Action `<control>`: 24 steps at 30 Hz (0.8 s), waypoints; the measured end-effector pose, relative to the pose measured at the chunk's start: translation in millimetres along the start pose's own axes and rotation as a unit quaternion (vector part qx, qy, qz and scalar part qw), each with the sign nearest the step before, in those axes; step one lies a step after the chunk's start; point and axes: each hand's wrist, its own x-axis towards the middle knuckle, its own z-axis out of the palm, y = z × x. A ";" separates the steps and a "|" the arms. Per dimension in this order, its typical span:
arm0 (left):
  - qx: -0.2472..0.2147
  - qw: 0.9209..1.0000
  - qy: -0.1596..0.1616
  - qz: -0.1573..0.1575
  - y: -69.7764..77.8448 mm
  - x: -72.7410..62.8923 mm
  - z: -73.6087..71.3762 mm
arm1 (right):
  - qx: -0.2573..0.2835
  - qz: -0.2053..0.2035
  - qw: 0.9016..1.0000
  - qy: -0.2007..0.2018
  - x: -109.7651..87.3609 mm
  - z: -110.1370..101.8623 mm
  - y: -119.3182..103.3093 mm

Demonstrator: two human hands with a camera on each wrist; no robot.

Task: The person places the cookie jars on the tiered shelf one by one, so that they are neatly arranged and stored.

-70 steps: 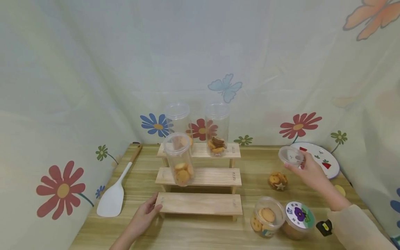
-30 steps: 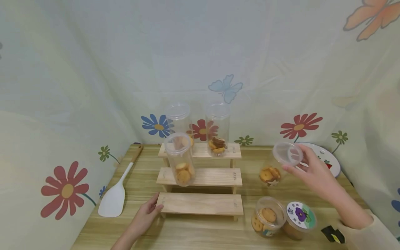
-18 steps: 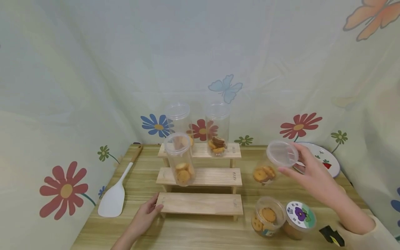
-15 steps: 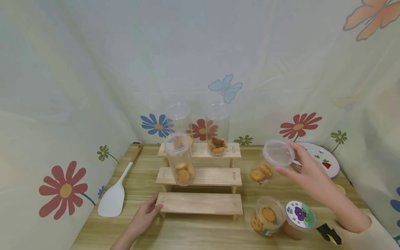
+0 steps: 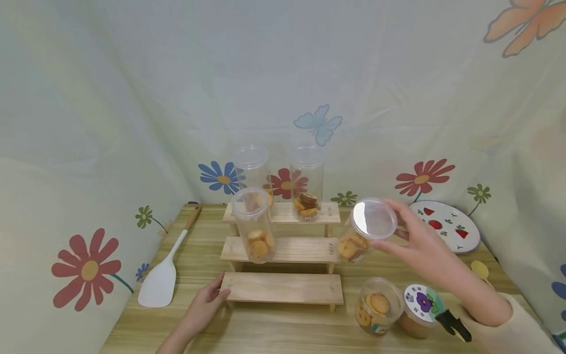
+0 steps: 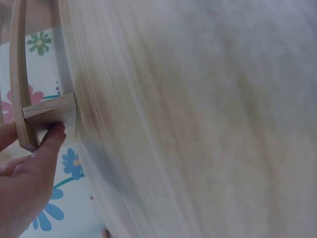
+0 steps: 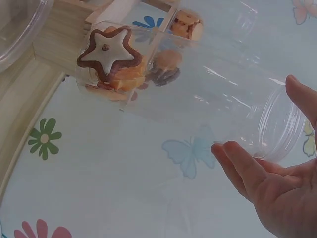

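Note:
My right hand (image 5: 422,243) grips a tall clear jar of cookies (image 5: 375,220) around its lid, thumb and fingers on opposite sides. In the right wrist view a star-shaped cookie (image 7: 109,53) shows at the bottom of the jar. The jar tilts a little, and its base overlaps the right end of the middle step in the head view. My left hand (image 5: 203,307) pinches the left end of the lowest step of a three-step wooden rack (image 5: 283,287); the left wrist view shows a finger under the board by its leg. Two jars (image 5: 308,184) stand on the top step, another (image 5: 254,226) on the middle one.
Right of the rack stand an unlidded tub of cookies (image 5: 379,307) and a tub with a flower-printed lid (image 5: 420,307). A strawberry-patterned plate (image 5: 451,231) is at the back right, a yellow spoon (image 5: 479,270) near it. A white spatula (image 5: 159,280) lies left.
My right hand has carried the jar leftward from near the plate to the rack's right end. More of the plate and the yellow spoon now show. The left hand has stayed put.

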 end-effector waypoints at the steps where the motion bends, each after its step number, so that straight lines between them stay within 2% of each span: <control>1: 0.000 1.000 -0.001 0.000 -0.1 0.0 0.1 | 0.004 -0.001 1.000 -0.002 0.7 1.4 -0.7; 11: -0.005 1.000 0.004 0.005 -1.8 0.3 -0.3 | 0.000 -0.026 1.000 -0.010 13.1 17.6 -5.6; 19: 0.003 1.000 0.009 0.002 -1.8 0.2 0.0 | 0.017 -0.056 0.998 -0.021 24.5 29.8 -9.4; 24: 0.003 1.000 0.013 0.004 -0.1 -0.4 1.1 | 0.014 -0.060 0.998 -0.030 32.3 34.8 -13.4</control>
